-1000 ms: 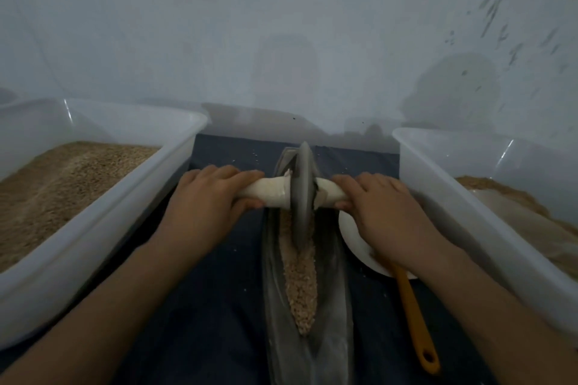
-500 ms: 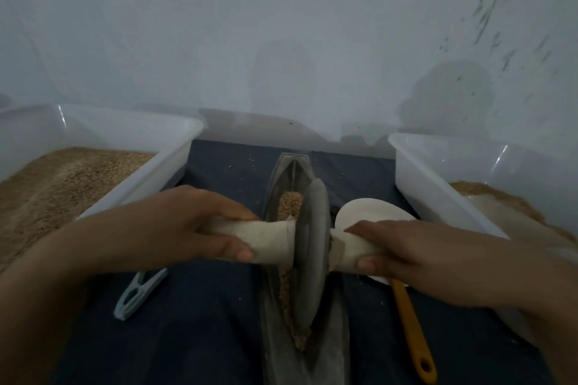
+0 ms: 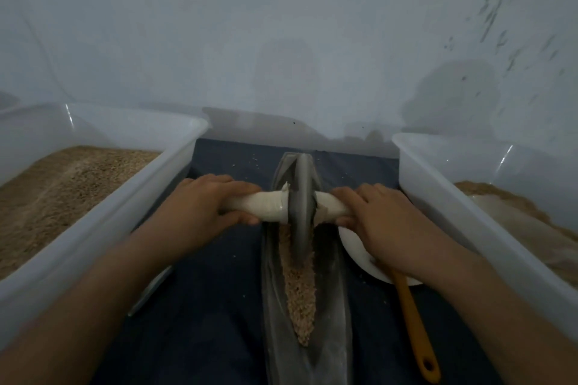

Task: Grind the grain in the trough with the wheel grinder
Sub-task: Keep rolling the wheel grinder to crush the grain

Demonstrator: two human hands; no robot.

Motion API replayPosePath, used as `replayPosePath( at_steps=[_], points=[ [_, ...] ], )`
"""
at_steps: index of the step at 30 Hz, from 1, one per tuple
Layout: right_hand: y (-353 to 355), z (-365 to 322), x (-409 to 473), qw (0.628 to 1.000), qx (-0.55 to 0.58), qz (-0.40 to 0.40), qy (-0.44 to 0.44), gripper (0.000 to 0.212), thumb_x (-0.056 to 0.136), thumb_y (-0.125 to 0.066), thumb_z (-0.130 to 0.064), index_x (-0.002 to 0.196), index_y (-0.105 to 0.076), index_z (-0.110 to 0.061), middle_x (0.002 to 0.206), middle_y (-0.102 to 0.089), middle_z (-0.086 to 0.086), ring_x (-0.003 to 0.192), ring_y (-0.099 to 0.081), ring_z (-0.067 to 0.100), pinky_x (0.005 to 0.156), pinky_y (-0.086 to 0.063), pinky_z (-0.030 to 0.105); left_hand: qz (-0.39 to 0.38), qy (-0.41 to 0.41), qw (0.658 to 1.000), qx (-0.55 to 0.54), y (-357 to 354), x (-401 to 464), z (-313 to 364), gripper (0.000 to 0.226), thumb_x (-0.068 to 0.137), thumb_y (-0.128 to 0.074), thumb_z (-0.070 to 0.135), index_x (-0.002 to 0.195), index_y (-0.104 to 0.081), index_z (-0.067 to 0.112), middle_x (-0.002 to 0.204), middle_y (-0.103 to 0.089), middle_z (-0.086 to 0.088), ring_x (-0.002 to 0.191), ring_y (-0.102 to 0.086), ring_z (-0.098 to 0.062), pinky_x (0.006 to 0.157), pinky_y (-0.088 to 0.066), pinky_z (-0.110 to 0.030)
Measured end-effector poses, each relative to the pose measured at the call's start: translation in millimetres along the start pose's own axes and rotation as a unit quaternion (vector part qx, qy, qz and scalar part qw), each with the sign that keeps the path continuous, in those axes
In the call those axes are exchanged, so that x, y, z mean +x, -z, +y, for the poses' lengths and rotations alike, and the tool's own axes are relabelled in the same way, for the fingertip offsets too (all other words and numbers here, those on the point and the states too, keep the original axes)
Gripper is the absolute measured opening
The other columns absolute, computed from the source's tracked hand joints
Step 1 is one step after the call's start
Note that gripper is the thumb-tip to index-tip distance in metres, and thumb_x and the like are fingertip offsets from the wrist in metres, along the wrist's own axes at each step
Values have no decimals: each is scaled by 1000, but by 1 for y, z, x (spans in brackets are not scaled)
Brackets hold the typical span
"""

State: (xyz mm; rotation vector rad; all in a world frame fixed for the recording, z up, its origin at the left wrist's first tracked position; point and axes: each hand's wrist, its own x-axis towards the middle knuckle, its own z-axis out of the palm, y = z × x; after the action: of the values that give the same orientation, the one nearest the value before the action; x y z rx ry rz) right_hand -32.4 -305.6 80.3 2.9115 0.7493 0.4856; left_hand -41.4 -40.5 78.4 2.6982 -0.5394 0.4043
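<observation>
Left grip: left hand (image 3: 200, 206) wrapped around the left end of the white axle handle (image 3: 259, 206).
Right grip: right hand (image 3: 380, 216) wrapped around the right end of the same handle.
Wheel grinder (image 3: 301, 212): upright in the trough (image 3: 331, 306), at its far end, rim down in the channel.
Grain (image 3: 300, 287): lies in a strip along the trough channel, from the wheel toward the near end.
Progress: grain looks coarse and mostly whole; judged as grinding under way, with many passes left.
Remaining: the whole near strip awaits rolling.
Side clearance: left bin (image 3: 103, 222) and right bin (image 3: 463, 212) flank the hands closely; the knuckles have little lateral room.
Travel room: open along the trough toward the person.
Obstruction: white spatula (image 3: 406, 306), orange handle, lies just beside the trough under the right wrist.
</observation>
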Motion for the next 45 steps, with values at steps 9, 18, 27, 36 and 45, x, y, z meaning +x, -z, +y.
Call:
replayPosePath(
  at_steps=[9,18,27,36,45],
  points=[
    [56,-5,-37,965,160,-200,55,14,94,-35,-50,107,-36,-43,92,-51,-9,85,-49,4,78,-38,25,-226,-58,960,-154,44,-19,12,44,69,-54,69,109,-59,53,100,-65,28,91,-60,9,79,-47,-16],
    [-8,-2,3,998,5,54,-37,39,100,-28,-37,138,-28,-32,111,-49,-4,103,-43,15,87,-23,26,64,11,992,104,-9,-1,9,45,87,-54,46,130,-50,35,118,-60,8,107,-54,-16,91,-38,-32],
    [26,-3,-12,992,67,-106,27,38,97,-35,-44,134,-31,-34,110,-50,-3,98,-45,13,75,-30,26,-117,-2,991,-69,22,-10,8,39,69,-58,62,107,-56,53,100,-63,24,93,-56,7,81,-43,-17],
    [32,-3,-19,987,111,-112,23,32,97,-35,-43,128,-37,-36,99,-51,-8,88,-47,9,75,-37,28,-163,2,981,-106,29,-11,13,38,62,-51,69,97,-56,56,93,-65,26,87,-56,12,74,-42,-10],
    [-17,0,9,997,-5,70,-39,43,100,-31,-33,142,-26,-30,118,-48,-2,108,-41,17,94,-22,26,87,8,993,76,-13,4,7,47,85,-60,41,130,-54,29,113,-63,2,104,-56,-22,89,-40,-37]
  ],
)
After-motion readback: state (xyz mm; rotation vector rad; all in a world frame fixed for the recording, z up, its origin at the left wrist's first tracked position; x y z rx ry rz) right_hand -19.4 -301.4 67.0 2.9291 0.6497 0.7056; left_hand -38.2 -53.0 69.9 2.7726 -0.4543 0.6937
